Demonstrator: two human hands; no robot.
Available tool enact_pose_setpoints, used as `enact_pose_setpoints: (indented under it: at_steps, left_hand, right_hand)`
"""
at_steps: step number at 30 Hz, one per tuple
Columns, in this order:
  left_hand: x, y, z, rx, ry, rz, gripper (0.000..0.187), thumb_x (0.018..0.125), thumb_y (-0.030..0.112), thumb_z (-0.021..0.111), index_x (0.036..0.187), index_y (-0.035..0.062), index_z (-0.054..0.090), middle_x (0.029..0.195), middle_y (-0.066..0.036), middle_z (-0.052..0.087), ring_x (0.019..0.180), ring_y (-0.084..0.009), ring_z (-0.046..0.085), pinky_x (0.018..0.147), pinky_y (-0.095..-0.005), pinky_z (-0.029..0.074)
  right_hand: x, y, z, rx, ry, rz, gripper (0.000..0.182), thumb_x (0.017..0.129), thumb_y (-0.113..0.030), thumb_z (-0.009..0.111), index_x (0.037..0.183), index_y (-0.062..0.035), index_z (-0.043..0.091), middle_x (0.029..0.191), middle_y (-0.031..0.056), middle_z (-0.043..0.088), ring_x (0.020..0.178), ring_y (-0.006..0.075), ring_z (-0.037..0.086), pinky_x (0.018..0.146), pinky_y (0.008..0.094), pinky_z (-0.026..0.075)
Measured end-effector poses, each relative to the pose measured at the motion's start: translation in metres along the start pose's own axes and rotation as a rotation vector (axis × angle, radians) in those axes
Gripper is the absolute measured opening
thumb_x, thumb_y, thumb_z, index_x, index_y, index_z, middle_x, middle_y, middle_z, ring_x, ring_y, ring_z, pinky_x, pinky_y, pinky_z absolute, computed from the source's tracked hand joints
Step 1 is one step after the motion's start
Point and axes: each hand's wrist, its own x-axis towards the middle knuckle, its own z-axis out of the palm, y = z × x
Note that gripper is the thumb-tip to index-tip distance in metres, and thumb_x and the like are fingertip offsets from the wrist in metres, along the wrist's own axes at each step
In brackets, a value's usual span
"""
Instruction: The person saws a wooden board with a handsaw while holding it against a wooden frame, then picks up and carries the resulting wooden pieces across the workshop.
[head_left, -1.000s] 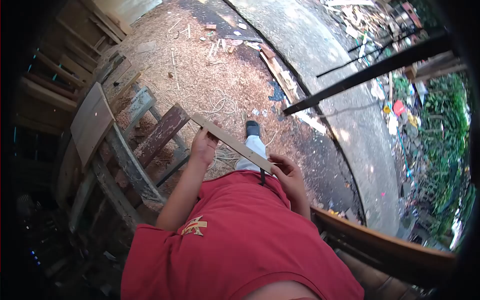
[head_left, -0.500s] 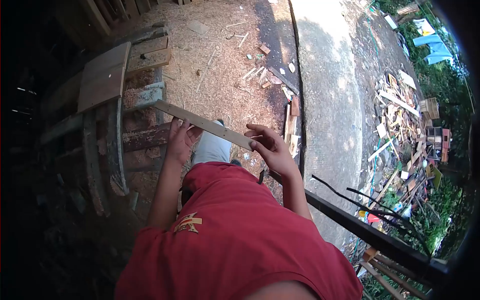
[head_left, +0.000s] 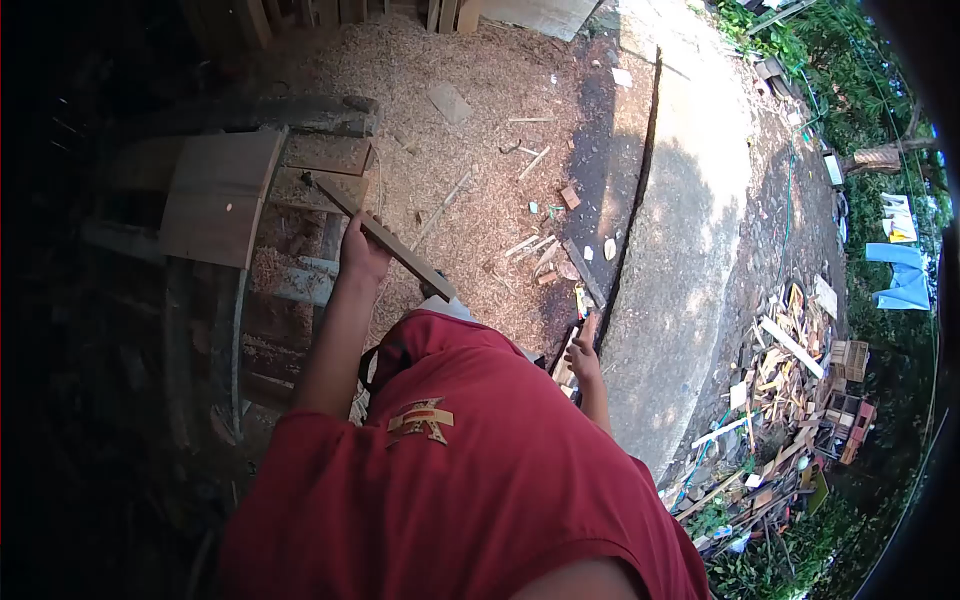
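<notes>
Narrow flat wooden strip (head_left: 385, 237), pale and weathered, lying diagonally from upper left toward lower right, left of frame centre, above sawdust-covered ground.

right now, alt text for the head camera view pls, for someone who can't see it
Seen from above, a person in a red shirt holds a narrow wooden strip in the left hand over a worn wooden bench, while the right hand hangs low and apart from it. Sawdust covers the ground, with a scrap wood pile to the right.
</notes>
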Motion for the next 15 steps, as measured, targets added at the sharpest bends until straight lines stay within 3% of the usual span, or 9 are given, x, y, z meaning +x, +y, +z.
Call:
enact_pose_setpoints:
  at_steps: [1,2,5,6,9,10,13,15]
  left_hand:
    - [0.01,0.011,0.025,0.016,0.018,0.01,0.022,0.108,0.034,0.056,0.101,0.0141,0.063,0.086,0.0,0.064,0.082,-0.0207,0.064,0.078,-0.0455,0.054]
    - [0.035,0.019,0.034,0.028,-0.038,0.033,0.022,0.107,0.036,0.063,0.11,0.0135,0.063,0.096,-0.001,0.065,0.085,-0.0175,0.062,0.078,-0.0404,0.053]
    - [0.06,0.045,0.098,0.178,0.024,0.2,0.023,0.108,0.032,0.063,0.119,0.0119,0.064,0.103,-0.002,0.066,0.086,-0.016,0.062,0.079,-0.0418,0.054]
    - [0.082,0.052,0.101,0.248,0.011,0.247,0.03,0.109,0.03,0.063,0.129,0.0086,0.061,0.112,-0.004,0.067,0.096,-0.018,0.064,0.088,-0.0427,0.054]
    - [0.114,0.064,0.134,0.484,0.091,0.507,0.037,0.108,0.03,0.064,0.135,0.0062,0.056,0.118,-0.006,0.068,0.111,-0.0211,0.065,0.099,-0.0419,0.052]
    - [0.135,0.067,0.138,0.535,0.22,0.484,0.045,0.107,0.03,0.066,0.14,0.0028,0.051,0.127,-0.01,0.067,0.124,-0.0249,0.063,0.108,-0.042,0.048]
    - [0.189,0.077,0.146,0.628,0.335,0.637,0.048,0.106,0.029,0.066,0.142,0.0012,0.048,0.133,-0.014,0.063,0.127,-0.0274,0.062,0.107,-0.0443,0.049]
    - [0.219,0.083,0.153,0.719,0.447,0.617,0.051,0.105,0.029,0.069,0.141,0.0004,0.048,0.137,-0.02,0.061,0.126,-0.0325,0.063,0.105,-0.0463,0.051]
  right_hand:
    - [0.01,0.028,-0.008,0.03,0.02,0.108,0.046,0.101,-0.023,0.063,0.141,0.0005,0.064,0.106,0.012,0.073,0.09,0.0212,0.07,0.079,0.0346,0.057]
    - [0.011,0.047,-0.018,-0.055,0.056,0.263,0.048,0.1,-0.023,0.062,0.14,0.0036,0.064,0.107,0.0152,0.074,0.086,0.0229,0.071,0.075,0.0384,0.058]
    - [0.016,0.053,-0.03,-0.09,0.009,0.464,0.047,0.101,-0.023,0.061,0.14,0.0022,0.063,0.107,0.015,0.074,0.085,0.0232,0.071,0.074,0.0388,0.058]
    - [0.022,0.044,-0.029,-0.091,-0.016,0.489,0.046,0.101,-0.023,0.06,0.14,0.0017,0.063,0.106,0.0149,0.074,0.085,0.0233,0.071,0.074,0.0389,0.058]
    - [0.065,-0.005,-0.024,-0.11,-0.091,0.508,0.045,0.102,-0.023,0.059,0.14,0.0003,0.063,0.106,0.0147,0.074,0.085,0.0236,0.071,0.072,0.0393,0.057]
    - [0.086,-0.025,-0.02,-0.12,-0.112,0.502,0.045,0.102,-0.024,0.059,0.139,-0.0002,0.063,0.106,0.0146,0.074,0.085,0.0237,0.071,0.072,0.0394,0.057]
    - [0.174,-0.097,-0.01,-0.154,-0.171,0.475,0.043,0.102,-0.024,0.057,0.139,-0.0016,0.063,0.106,0.0144,0.073,0.085,0.024,0.071,0.07,0.0398,0.057]
    - [0.247,-0.153,-0.002,-0.18,-0.201,0.437,0.043,0.103,-0.024,0.056,0.139,-0.0026,0.062,0.105,0.0143,0.073,0.084,0.0242,0.072,0.07,0.04,0.057]
